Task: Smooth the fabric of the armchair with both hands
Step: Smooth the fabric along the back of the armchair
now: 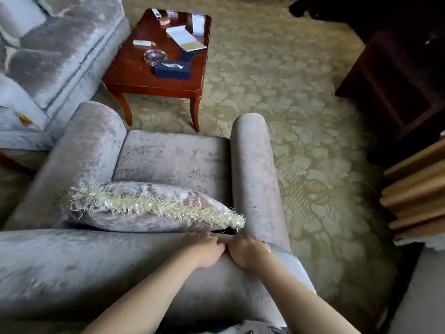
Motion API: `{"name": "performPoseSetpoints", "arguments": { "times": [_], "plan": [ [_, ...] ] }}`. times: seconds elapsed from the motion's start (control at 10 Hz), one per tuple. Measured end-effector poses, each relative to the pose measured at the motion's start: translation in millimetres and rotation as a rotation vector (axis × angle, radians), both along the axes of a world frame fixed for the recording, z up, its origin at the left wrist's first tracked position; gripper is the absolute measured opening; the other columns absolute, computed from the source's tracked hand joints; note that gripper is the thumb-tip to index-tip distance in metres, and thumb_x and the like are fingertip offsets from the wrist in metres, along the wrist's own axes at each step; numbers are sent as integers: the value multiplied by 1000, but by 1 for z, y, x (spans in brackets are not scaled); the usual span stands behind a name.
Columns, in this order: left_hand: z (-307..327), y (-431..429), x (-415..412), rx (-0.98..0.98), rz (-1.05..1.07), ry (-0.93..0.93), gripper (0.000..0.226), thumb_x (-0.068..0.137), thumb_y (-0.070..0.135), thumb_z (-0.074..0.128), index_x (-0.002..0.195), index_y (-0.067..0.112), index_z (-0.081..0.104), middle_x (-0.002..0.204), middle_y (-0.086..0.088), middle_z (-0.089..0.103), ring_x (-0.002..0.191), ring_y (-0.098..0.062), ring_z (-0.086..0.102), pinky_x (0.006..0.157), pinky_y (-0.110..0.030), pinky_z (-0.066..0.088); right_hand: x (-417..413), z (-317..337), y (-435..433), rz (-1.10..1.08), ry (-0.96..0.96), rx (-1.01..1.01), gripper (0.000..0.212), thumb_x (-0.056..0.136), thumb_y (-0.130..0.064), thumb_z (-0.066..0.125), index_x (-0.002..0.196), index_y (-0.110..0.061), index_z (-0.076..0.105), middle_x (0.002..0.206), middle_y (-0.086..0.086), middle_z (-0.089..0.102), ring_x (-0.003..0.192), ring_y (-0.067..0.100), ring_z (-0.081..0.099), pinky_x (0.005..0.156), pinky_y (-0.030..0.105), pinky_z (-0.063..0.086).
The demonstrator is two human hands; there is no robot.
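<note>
I stand behind a grey-pink velvet armchair [173, 160] and look down over its backrest top [72, 266]. My left hand [204, 249] and my right hand [248, 253] lie side by side on the top edge of the backrest, near its right corner where it meets the right armrest [255, 169]. Both hands rest palm down on the fabric with fingers curled slightly forward, thumbs nearly touching. A matching cushion [149, 206] with a pale fringe leans on the seat against the backrest, just in front of my fingers.
A red-brown coffee table [134, 75] with papers, a glass ashtray and a dark tissue box stands beyond the chair. A grey sofa [48, 56] is at the left. Dark wooden furniture [397, 80] and tan curtain folds [419, 189] are at the right, on patterned carpet [277, 80].
</note>
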State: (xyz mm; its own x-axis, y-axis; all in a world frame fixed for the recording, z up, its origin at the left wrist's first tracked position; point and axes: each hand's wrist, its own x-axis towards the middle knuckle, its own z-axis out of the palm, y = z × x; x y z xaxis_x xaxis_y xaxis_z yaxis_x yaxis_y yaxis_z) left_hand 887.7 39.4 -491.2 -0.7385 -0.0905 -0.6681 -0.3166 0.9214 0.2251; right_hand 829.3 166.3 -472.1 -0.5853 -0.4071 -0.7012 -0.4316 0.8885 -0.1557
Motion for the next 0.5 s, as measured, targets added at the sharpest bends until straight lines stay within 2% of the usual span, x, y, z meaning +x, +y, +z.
{"name": "performPoseSetpoints", "arguments": {
  "times": [0.1, 0.2, 0.3, 0.4, 0.5],
  "plan": [
    [-10, 0, -15, 35, -60, -31, 51, 97, 38, 20, 139, 16, 39, 153, -6, 29, 137, -24, 30, 107, -40, 27, -6, -9, 4, 24, 31, -13, 43, 98, -33, 28, 126, -13, 53, 134, 10, 54, 123, 26, 50, 101, 36, 36],
    [-26, 0, -34, 63, -93, -67, 49, 98, 36, 21, 135, 14, 44, 148, -5, 36, 135, -23, 34, 112, -45, 21, -20, -21, 4, 11, -23, -10, 43, 100, -34, 26, 135, -18, 47, 145, 0, 45, 132, 13, 42, 105, 31, 29],
    [-37, -8, -54, 130, 29, -45, 46, 96, 40, 29, 129, 18, 52, 139, -6, 48, 127, -26, 43, 111, -46, 26, -43, -26, -4, -4, -99, 29, 44, 101, -34, 28, 141, -23, 40, 149, -2, 39, 135, 11, 37, 111, 33, 25],
    [-31, -3, -61, 175, 89, -56, 45, 97, 37, 31, 127, 14, 54, 133, -11, 53, 121, -31, 48, 102, -40, 36, -58, -19, -9, -26, -123, 85, 44, 99, -32, 29, 135, -14, 47, 142, 10, 48, 130, 25, 45, 107, 40, 35],
    [-18, 4, -61, 185, 98, -71, 42, 100, 26, 24, 124, 10, 55, 131, -15, 54, 113, -31, 54, 87, -36, 42, -57, -12, -7, -41, -110, 56, 39, 100, -28, 31, 127, -11, 53, 130, 14, 56, 120, 33, 52, 100, 43, 42]
  ]
}}
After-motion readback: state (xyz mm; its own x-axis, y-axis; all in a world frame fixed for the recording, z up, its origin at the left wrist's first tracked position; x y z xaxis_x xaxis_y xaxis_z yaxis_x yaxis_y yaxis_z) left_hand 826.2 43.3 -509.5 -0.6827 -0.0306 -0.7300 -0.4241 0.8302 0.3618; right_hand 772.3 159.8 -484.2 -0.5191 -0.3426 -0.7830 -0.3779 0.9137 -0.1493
